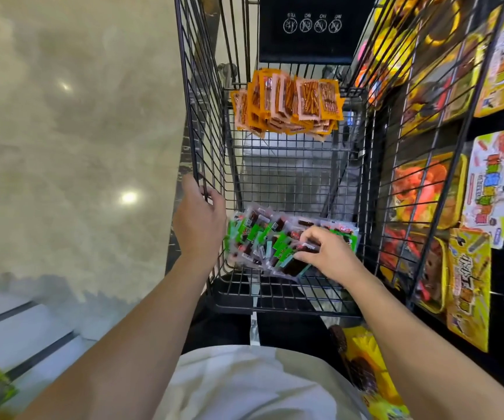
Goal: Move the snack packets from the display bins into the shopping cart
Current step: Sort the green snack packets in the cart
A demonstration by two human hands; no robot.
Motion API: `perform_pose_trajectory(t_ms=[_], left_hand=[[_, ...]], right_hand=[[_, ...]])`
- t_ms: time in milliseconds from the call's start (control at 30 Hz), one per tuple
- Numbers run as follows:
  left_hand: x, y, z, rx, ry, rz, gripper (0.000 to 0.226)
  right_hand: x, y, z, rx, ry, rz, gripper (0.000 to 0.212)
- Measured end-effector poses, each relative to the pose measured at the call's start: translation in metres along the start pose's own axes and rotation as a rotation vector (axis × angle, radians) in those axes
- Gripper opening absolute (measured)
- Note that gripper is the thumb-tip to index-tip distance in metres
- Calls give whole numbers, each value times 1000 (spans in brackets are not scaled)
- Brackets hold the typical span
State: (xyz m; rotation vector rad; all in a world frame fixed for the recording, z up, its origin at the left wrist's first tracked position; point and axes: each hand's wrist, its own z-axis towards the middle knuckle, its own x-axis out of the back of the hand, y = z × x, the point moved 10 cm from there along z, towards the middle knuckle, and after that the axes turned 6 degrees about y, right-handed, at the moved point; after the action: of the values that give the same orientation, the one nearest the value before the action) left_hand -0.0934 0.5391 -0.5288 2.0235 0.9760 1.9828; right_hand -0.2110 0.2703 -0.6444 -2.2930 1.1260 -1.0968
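Two arms are stretched forward to the shopping cart (202,116). Its left wire wall is gripped by the left hand (199,225); green snack packets (257,237), heaped between the hands, are pinched by the curled right hand (329,253). Orange packets (287,101) are piled beyond.

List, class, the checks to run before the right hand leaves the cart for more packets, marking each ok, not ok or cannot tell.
1. Left hand grips cart wall: ok.
2. Green packets lie in cart: ok.
3. Right hand clear of them: not ok, it pinches one.
4. Orange packets in cart: ok.
5. Bare floor left between piles: ok.
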Motion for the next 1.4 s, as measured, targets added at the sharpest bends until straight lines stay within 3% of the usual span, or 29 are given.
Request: perform_pose_trajectory(t_ms=[267, 400, 467, 533, 567, 667, 733, 800, 933, 1100, 1267, 1400], left_hand=[[1, 4, 0, 29, -71, -26, 23], [4, 5, -10, 88, -266, -45, 60], [28, 19, -22, -15, -177, 9, 75], [48, 50, -44, -199, -79, -21, 71], [47, 64, -56, -287, -111, -61, 64], [-6, 76, -90, -304, -527, -121, 65], [-46, 58, -107, -107, -813, -141, 84], [-71, 41, -118, 68, -973, -160, 89], [-95, 18, -124, 266, -1082, -307, 45], [-100, -5, -123, 331, -1057, -347, 23], [-93, -39, -111, 502, -792, -438, 19], [-90, -47, -108, 542, -655, -494, 11]], right_hand=[[8, 3, -4, -46, 14, 234, 26], [24, -8, -12, -18, -4, 313, 23], [32, -13, -14, -19, -10, 356, 21], [39, -18, -17, -27, -10, 398, 23], [42, -23, -19, -17, -14, 424, 24], [46, -37, -24, 26, -47, 494, 28], [46, -45, -25, 49, -68, 518, 38], [42, -50, -24, 60, -85, 549, 47], [30, -55, -19, 75, -98, 527, 41], [20, -57, -12, 88, -61, 465, 35], [37, -10, 14, -44, 182, 332, 17], [13, 16, 20, -147, 68, -8, 55]])
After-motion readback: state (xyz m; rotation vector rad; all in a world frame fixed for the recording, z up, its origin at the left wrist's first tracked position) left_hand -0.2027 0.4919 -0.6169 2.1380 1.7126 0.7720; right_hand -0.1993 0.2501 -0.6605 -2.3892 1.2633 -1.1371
